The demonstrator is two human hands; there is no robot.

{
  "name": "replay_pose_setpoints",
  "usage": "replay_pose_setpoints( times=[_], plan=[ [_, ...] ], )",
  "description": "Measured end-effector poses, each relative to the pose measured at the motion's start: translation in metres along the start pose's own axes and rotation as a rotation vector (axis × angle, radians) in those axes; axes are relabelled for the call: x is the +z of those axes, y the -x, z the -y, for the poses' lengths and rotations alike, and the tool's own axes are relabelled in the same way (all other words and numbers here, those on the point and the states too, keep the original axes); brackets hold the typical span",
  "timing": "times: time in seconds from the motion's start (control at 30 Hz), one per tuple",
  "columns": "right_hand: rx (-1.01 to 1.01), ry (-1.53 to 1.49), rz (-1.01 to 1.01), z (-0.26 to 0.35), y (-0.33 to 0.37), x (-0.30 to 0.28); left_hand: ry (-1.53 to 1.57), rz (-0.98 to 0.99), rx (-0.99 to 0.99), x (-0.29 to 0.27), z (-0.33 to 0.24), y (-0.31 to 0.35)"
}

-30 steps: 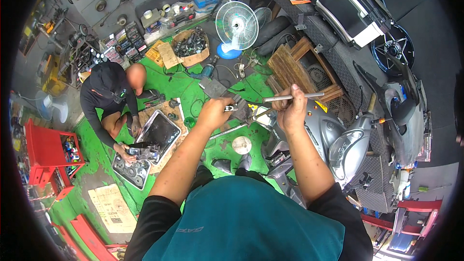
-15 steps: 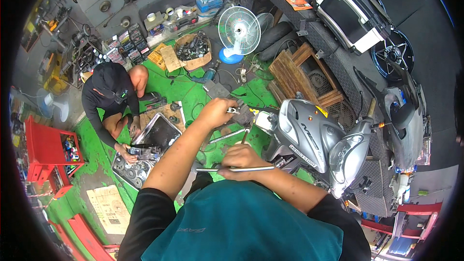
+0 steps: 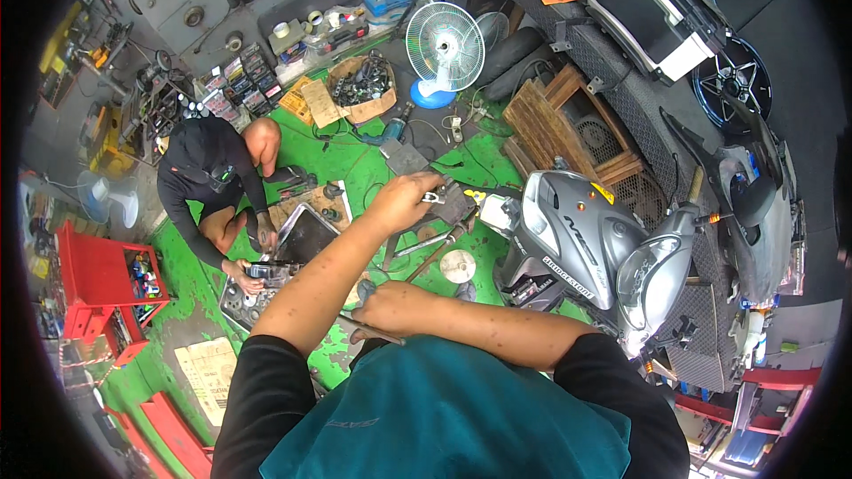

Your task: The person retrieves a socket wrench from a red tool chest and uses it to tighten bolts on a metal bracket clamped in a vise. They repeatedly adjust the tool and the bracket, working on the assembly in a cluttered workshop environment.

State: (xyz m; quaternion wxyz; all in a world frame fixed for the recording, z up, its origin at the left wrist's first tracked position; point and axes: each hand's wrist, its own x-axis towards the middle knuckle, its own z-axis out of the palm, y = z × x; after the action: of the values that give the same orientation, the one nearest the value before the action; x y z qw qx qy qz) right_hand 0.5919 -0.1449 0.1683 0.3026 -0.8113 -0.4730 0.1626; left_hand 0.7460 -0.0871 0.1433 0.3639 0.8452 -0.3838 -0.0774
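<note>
My left hand [image 3: 410, 202] is closed around a small silver metal piece [image 3: 433, 198] at a dark grey metal block [image 3: 455, 205]; its exact kind is hard to make out. Below it my right hand [image 3: 389, 307] grips a T-shaped metal bar [image 3: 433, 255]. Its long brownish shaft slants from the grip up toward the block, and its crosspiece lies at my fist, partly hidden. A metal strut [image 3: 417, 247] runs beside the shaft. The silver scooter [image 3: 577, 231] stands just right of the block.
At left a crouching person [image 3: 213, 177] in black handles a metal part over a tray [image 3: 306, 239]. A red tool cart [image 3: 93, 279] stands near them. Ahead are a fan [image 3: 444, 49], a box of parts [image 3: 362, 90] and a wooden frame [image 3: 555, 129]. A pale disc [image 3: 458, 266] lies below the block.
My right hand has swung left with the T-shaped bar, so its shaft now slants and its crosspiece is tilted. The pale disc has come into sight. My left hand stays at the block.
</note>
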Motion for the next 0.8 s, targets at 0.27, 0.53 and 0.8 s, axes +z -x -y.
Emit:
replay_pose_setpoints(
  times=[0.27,0.53,0.8],
  plan=[
    [-0.033,-0.413,-0.064,0.052,0.005,-0.057,0.062,-0.065,0.025,-0.025,-0.026,0.001],
    [0.029,-0.559,-0.269,0.043,0.087,-0.097,-0.125,-0.030,0.024,-0.066,-0.056,0.030],
    [0.332,-0.622,-0.697,0.015,0.209,-0.072,0.028,-0.449,-0.177,-0.018,-0.044,0.087]
  ],
)
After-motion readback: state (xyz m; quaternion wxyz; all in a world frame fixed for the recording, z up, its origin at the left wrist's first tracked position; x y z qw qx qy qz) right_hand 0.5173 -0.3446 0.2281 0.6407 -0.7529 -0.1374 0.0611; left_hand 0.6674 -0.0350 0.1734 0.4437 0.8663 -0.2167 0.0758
